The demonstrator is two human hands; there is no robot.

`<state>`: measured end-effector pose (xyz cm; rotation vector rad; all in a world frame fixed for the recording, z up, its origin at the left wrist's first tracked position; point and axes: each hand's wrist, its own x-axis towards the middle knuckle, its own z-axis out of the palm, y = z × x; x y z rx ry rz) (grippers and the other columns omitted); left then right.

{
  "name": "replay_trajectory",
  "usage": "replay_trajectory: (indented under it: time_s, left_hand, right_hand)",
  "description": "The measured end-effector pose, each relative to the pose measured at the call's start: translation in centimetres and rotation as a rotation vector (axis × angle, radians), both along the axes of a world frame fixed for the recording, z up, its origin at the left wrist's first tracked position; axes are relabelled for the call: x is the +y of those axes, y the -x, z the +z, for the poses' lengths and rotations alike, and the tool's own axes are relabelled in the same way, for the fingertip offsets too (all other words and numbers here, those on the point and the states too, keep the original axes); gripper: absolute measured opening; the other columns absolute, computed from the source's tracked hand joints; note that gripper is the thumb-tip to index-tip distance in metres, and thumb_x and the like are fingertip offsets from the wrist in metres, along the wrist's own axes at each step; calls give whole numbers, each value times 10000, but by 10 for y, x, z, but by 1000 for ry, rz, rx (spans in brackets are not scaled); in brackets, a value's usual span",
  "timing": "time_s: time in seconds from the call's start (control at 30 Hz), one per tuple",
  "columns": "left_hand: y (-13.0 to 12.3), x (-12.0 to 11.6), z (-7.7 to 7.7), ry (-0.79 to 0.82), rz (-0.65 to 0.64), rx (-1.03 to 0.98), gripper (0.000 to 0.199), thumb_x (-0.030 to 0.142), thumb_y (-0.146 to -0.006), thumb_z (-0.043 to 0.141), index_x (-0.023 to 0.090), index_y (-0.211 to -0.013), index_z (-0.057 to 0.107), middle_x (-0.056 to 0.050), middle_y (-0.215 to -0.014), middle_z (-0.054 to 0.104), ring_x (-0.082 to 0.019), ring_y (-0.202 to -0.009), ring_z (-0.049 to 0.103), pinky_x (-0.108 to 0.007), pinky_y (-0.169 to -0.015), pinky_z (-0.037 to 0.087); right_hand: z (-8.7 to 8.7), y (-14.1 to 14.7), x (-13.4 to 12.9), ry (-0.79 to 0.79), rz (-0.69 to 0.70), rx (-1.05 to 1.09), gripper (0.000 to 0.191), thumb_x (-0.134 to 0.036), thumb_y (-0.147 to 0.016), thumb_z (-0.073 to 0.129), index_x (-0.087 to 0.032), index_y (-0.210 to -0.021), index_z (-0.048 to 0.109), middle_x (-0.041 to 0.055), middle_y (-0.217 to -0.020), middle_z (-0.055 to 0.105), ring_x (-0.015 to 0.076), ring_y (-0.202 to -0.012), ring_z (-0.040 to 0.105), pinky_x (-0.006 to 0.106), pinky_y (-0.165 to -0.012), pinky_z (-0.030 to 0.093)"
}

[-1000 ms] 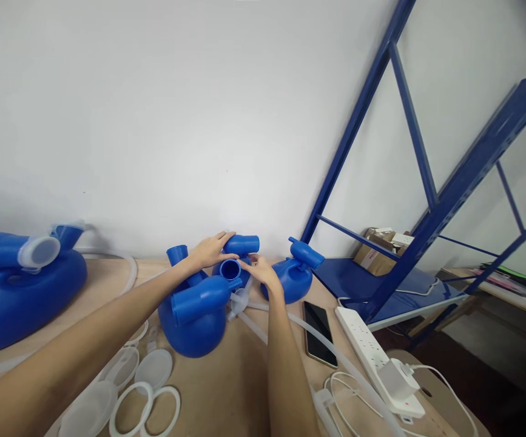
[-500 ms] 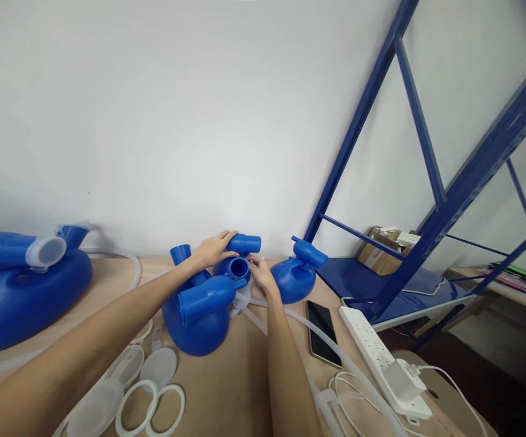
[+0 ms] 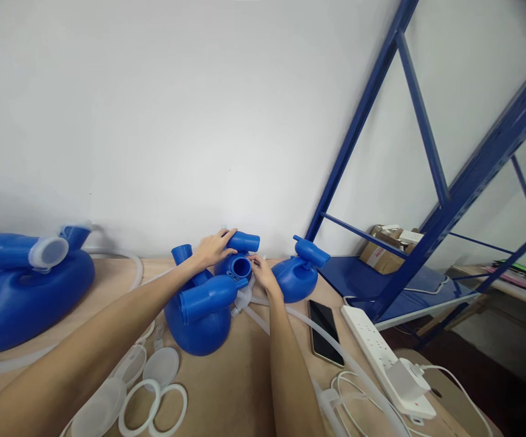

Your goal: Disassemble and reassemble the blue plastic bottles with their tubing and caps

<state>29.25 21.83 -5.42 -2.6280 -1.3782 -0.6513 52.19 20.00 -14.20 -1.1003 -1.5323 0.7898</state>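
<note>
At the back of the table, my left hand [image 3: 215,247] is wrapped over the upper tube of a blue urinal bottle [image 3: 247,241], whose round open mouth faces me. My right hand [image 3: 261,270] is closed, its fingertips together at the right side of that mouth; whatever they pinch is too small to make out. A translucent cap [image 3: 243,297] hangs just below, by my right wrist. In front stands another blue urinal bottle [image 3: 201,331], partly covering the held one. A third blue bottle [image 3: 295,280] sits to the right of my right hand.
Larger blue bottles [image 3: 30,303] with a translucent cap [image 3: 50,253] stand at the left. Translucent lids [image 3: 161,366] and white rings [image 3: 171,409] lie in front. Clear tubing [image 3: 335,349], a phone [image 3: 324,334] and a power strip [image 3: 372,343] lie right, beside a blue metal rack [image 3: 376,121].
The view has shifted very slightly. The held bottle's open mouth has tilted a little to the right, while both hands keep their places on it.
</note>
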Motion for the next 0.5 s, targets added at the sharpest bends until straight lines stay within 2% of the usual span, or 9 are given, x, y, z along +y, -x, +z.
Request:
replay_trajectory:
  time_s: [0.2, 0.37, 0.5]
  left_hand:
    - [0, -2, 3, -14, 27, -8, 737, 560, -992, 593, 301, -1638, 350, -139, -1531, 541, -358, -1173, 698, -425, -929, 560]
    - [-3, -6, 2, -20, 45, -17, 747, 543, -980, 583, 292, -1641, 340, -137, -1550, 516, -354, -1146, 713, -440, -930, 575]
    - [-5, -10, 5, -26, 88, -37, 758, 415, -949, 562, 274, -1650, 310, -136, -1615, 457, -366, -1176, 701, -474, -974, 572]
  right_hand:
    - [-1, 2, 3, 5, -46, -11, 312, -500, -855, 674, -226, -974, 763, 85, -1117, 795, 276, -1093, 702, 457, -1053, 512]
    - [-1, 6, 6, -5, -141, -4, 276, -434, -831, 669, -212, -951, 783, 104, -1093, 807, 290, -1073, 722, 478, -1059, 515]
    - [7, 2, 3, -26, -250, 12, 264, -373, -739, 724, -204, -935, 777, 110, -1068, 810, 315, -1064, 720, 485, -1027, 539]
